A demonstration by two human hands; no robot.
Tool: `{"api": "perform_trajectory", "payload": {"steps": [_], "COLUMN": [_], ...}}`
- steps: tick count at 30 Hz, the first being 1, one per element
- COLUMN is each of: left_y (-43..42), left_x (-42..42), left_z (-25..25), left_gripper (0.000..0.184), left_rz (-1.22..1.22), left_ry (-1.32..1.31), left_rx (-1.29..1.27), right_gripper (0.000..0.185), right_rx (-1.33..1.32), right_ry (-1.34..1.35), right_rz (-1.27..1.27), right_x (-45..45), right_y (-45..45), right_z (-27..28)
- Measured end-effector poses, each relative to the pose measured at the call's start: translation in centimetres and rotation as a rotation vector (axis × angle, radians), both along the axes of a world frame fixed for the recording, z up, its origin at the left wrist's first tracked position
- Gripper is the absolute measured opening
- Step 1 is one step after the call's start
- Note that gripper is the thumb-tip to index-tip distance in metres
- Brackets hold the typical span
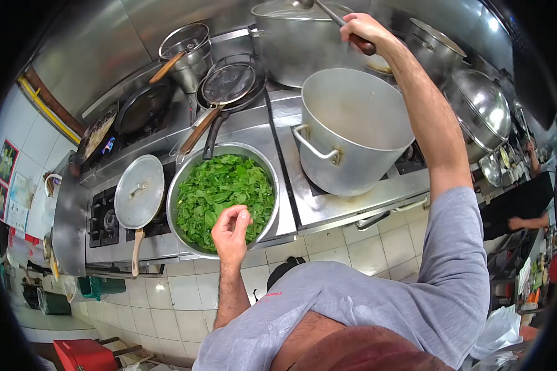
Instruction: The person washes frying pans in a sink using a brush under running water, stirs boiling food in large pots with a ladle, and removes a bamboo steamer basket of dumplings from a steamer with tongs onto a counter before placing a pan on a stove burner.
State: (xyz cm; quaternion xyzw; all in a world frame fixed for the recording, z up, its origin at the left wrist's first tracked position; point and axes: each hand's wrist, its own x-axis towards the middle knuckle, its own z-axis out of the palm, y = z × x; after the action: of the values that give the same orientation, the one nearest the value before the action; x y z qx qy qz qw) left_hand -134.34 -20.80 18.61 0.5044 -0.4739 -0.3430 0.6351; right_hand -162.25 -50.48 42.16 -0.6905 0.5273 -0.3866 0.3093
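Well left of the tall pot (343,170): covered pan (145,198), flat lid on, wooden handle toward the wearer. Next, nearer the tall pot on its left: wide metal bowl (235,149) with chopped greens (210,191). Left hand (231,232) above the bowl's near part, fingers curled, thumb up against them; cannot tell whether anything is pinched there. Behind the bowl, also left of the tall pot: stacked pans (229,83), handles slanting toward the wearer.

Behind the tall pot, slightly left: large rear pot (294,55). Ladle (330,13) raised behind the tall pot, right hand (360,29) wrapped round its wooden handle. Long axis diagonal: butt near-right, metal head far-left, pointing away from the wearer toward the rear pot's rim. Cannot tell if the head is within that rim.

Right of the tall pot: domed lid (486,102). Farther right: a co-worker's hand (515,222).
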Motion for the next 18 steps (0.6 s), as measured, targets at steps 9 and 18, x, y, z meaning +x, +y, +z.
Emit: {"api": "perform_trajectory", "payload": {"steps": [9,18], "left_y": [-0.6,-1.8], "left_x": [2.4,2.1], "left_z": [-0.3,0.0], "left_gripper": [0.012,0.012], "left_rz": [0.078,0.045], "left_ry": [0.040,0.031], "left_rx": [-0.005,-0.009], "right_gripper": [0.012,0.022], "right_rx": [0.380,0.497], "right_ry": [-0.417,-1.258], "right_rz": [0.134,0.550], "right_x": [4.4,4.2], "right_y": [-5.8,-7.4], "right_z": [1.8,5.4]}}
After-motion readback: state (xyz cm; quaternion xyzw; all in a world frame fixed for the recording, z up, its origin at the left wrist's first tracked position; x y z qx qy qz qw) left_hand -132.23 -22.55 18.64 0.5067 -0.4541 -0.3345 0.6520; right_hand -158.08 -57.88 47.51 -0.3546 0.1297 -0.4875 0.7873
